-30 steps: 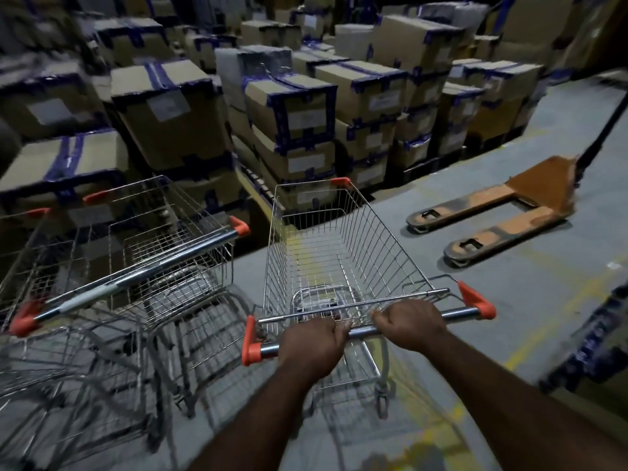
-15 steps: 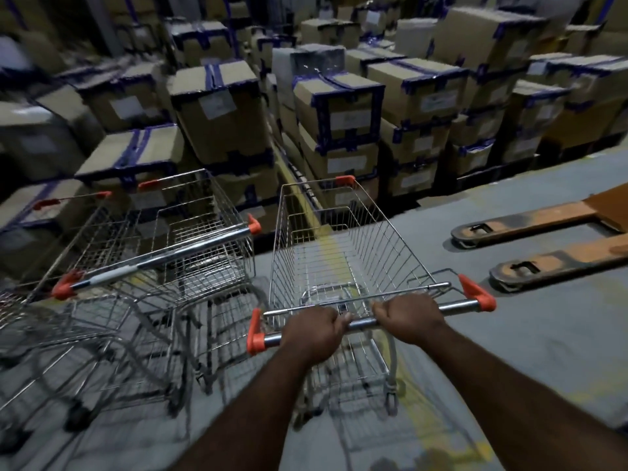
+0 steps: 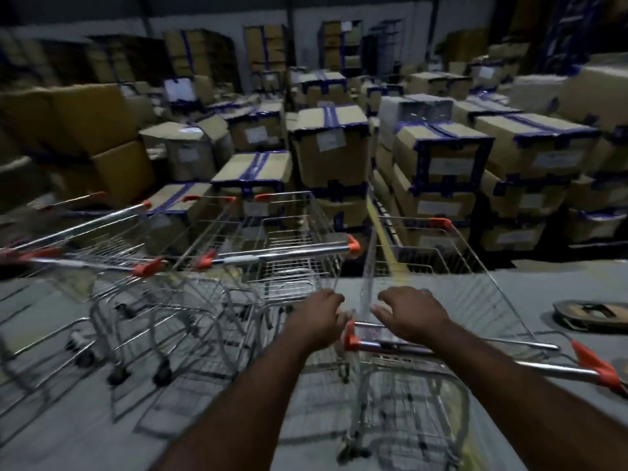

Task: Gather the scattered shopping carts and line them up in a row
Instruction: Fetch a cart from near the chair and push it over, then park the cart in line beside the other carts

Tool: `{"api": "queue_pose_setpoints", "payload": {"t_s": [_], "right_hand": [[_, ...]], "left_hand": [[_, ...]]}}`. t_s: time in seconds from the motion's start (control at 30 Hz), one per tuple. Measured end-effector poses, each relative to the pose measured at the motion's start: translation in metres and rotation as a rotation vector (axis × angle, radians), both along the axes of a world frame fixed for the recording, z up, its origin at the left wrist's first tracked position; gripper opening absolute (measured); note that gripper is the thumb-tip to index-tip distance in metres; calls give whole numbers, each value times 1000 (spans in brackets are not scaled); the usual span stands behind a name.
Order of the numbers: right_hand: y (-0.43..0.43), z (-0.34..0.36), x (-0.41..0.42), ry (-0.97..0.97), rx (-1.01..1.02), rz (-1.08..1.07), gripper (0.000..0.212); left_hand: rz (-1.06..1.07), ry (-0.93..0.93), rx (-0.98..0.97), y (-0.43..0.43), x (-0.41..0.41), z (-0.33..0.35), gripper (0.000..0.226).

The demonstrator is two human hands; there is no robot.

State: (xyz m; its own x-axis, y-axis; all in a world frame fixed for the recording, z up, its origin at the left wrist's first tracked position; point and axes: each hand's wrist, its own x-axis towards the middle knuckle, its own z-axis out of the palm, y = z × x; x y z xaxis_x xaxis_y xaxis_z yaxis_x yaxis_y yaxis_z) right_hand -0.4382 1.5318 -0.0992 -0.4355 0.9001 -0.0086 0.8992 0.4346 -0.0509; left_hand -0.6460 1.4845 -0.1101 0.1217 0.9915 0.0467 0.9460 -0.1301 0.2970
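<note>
Three wire shopping carts stand on the grey concrete floor (image 3: 217,436) of a dim warehouse. Nearest is the right cart (image 3: 452,287), its basket pointing toward the boxes, its handle bar (image 3: 530,367) with orange end caps running under the right forearm. The right hand (image 3: 409,316) hovers above the near left corner of this basket with fingers spread and slightly curled; it grips nothing. The left hand (image 3: 317,319) is just beside it, fingers curled near the orange cap, but blur hides whether they touch it. To the left stand the middle cart (image 3: 278,253) and, beyond it, the left cart (image 3: 85,263), side by side. A yellow floor line (image 3: 385,239) runs between the pallets. Behind rise stacked cardboard boxes (image 3: 441,164) bound with blue tape. At the right edge lies one pallet jack fork tip (image 3: 593,314).
</note>
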Motion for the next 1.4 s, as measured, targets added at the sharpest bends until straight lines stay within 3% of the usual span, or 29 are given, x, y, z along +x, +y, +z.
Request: {"api": "queue_pose_setpoints", "payload": {"t_s": [0.13, 0.27, 0.4, 0.5, 0.77, 1.4], "right_hand": [[-19, 28, -108, 12, 87, 180, 58], [-50, 58, -225, 50, 127, 372, 60], [-96, 92, -351, 72, 143, 534, 75], [-131, 111, -441, 105, 183, 635, 64], [-214, 141, -640, 142, 170, 893, 70], [-235, 127, -1068, 151, 90, 1173, 68]], "left_hand": [[130, 80, 76, -44, -102, 30, 58], [250, 160, 120, -111, -221, 62, 60], [403, 241, 124, -192, -338, 96, 67], [552, 289, 125, -252, -411, 123, 62], [877, 284, 122, -379, -566, 144, 62], [1177, 253, -40, -425, -917, 139, 65]]}}
